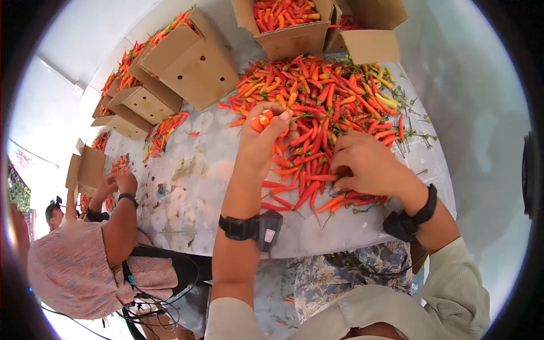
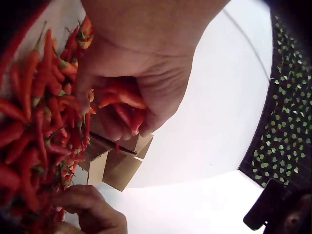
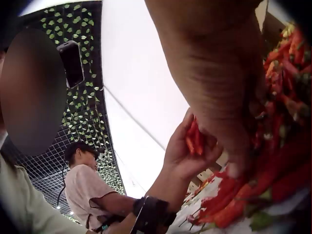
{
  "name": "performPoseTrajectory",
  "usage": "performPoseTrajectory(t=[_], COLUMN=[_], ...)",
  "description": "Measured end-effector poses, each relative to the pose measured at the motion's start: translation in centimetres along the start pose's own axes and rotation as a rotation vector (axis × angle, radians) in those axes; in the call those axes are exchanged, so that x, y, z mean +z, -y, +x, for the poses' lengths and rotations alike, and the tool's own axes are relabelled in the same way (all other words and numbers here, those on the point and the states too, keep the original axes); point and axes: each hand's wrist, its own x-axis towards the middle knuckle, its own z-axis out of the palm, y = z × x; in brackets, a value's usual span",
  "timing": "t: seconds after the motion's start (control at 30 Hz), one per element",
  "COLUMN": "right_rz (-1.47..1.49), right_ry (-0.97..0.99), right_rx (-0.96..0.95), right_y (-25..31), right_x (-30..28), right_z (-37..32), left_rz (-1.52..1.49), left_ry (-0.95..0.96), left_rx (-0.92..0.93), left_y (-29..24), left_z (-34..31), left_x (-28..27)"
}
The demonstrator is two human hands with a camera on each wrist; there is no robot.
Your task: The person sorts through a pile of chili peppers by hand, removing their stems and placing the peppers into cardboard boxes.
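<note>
My left hand (image 1: 265, 135) is raised over the near left side of a heap of red and orange chili peppers (image 1: 317, 102). Its fingers curl round a small bunch of chili peppers (image 2: 124, 103), their rounded ends showing beside the thumb. Lower and to the right, my right hand (image 1: 368, 164) reaches palm down into the heap's near edge. Thumb and fingers are bent together around the end of a red chili pepper (image 1: 322, 177), which points left. The back of that hand hides part of the heap. Loose chili peppers (image 1: 351, 199) with green stems lie just below it.
Cardboard boxes of chili peppers (image 1: 297, 42) stand behind the heap, with more boxes (image 1: 190, 65) at the left. Plucked stems and yellowish peppers (image 1: 388, 101) lie at the right. Another person (image 1: 85, 255) works at the left side of the light-covered table (image 1: 187, 209).
</note>
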Motion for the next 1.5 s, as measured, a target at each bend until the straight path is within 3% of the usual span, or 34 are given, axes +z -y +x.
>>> performPoseTrajectory(t=[0.13,0.23,0.33,0.6,0.7,0.8,0.9,0.93,1.03,1.17,1.33,1.43,1.5], right_rz=[0.012,0.173,0.144,0.323,0.305,0.313,0.395,0.426,0.662,1.174,1.453,1.623,1.615], right_ry=[-0.063,-0.092,-0.28,-0.435,-0.481,-0.471,-0.405,-0.377,-0.309,-0.273,-0.163,-0.167,-0.329], right_rx=[0.027,0.226,0.097,0.147,0.138,0.166,0.262,0.293,0.445,0.501,0.564,0.602,0.531], right_y=[0.0,0.8,0.0,0.3,-0.1,-0.2,-0.6,-0.7,-1.3,-0.4,-1.3,-0.6,-0.8], right_x=[0.7,0.3,0.8,0.3,0.5,0.4,0.4,0.6,1.3,0.8,1.2,0.6,-0.2], right_z=[0.2,0.6,0.6,0.9,1.1,1.0,1.0,1.0,1.0,1.0,0.5,0.6,0.8], left_rz=[0.112,0.132,0.21,0.315,0.34,0.289,0.329,0.381,0.299,0.181,0.102,0.031,0.019], left_ry=[0.01,0.073,0.128,0.28,0.311,0.279,0.293,0.329,0.305,0.337,0.342,0.367,0.337], left_rx=[-0.061,-0.078,-0.144,-0.237,-0.141,-0.231,-0.141,-0.009,-0.096,-0.162,-0.169,-0.103,-0.132], left_y=[0.1,0.4,0.6,-0.4,-0.1,-0.8,0.1,1.2,0.8,-0.6,-0.4,0.1,-0.2], left_z=[-0.4,-0.5,-0.8,-1.2,-1.1,-1.5,-1.4,-0.9,-1.3,-1.7,-1.8,-1.6,-1.4], left_x=[0.4,1.0,1.4,1.8,1.7,2.5,2.0,1.7,2.0,2.7,2.6,2.4,2.1])
